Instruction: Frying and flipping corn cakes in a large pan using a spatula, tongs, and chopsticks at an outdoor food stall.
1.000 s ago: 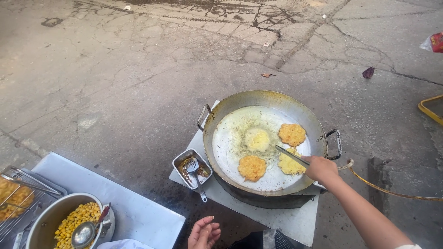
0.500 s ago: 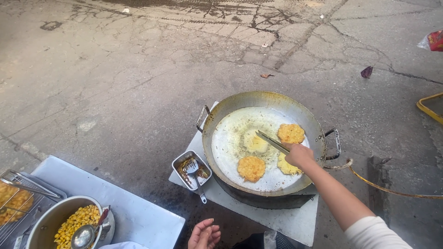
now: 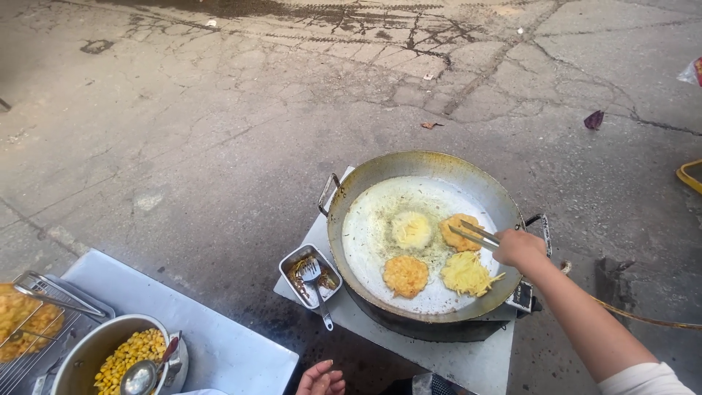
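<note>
A pair of metal tongs (image 3: 474,234) is gripped in the closed right hand (image 3: 518,247), which is held over the right rim of a wide metal frying pan (image 3: 431,167) filled with pale oil. The tong tips are set at the near edge of a golden fritter (image 3: 459,228) in the pan's right half; whether the fritter is actually pinched cannot be told from this view. Three more fritters are seen in the oil: a pale one (image 3: 412,229) near the middle, a browned one (image 3: 406,275) towards the front, and a shredded yellow one (image 3: 466,273) just below the tongs. The left hand (image 3: 320,380) is seen at the bottom edge, loosely open and empty. A small metal tray (image 3: 292,260) holding a spoon (image 3: 314,281) is placed just left of the pan, and a pot of corn kernels (image 3: 131,352) stands at lower left on a white table (image 3: 227,344).
</note>
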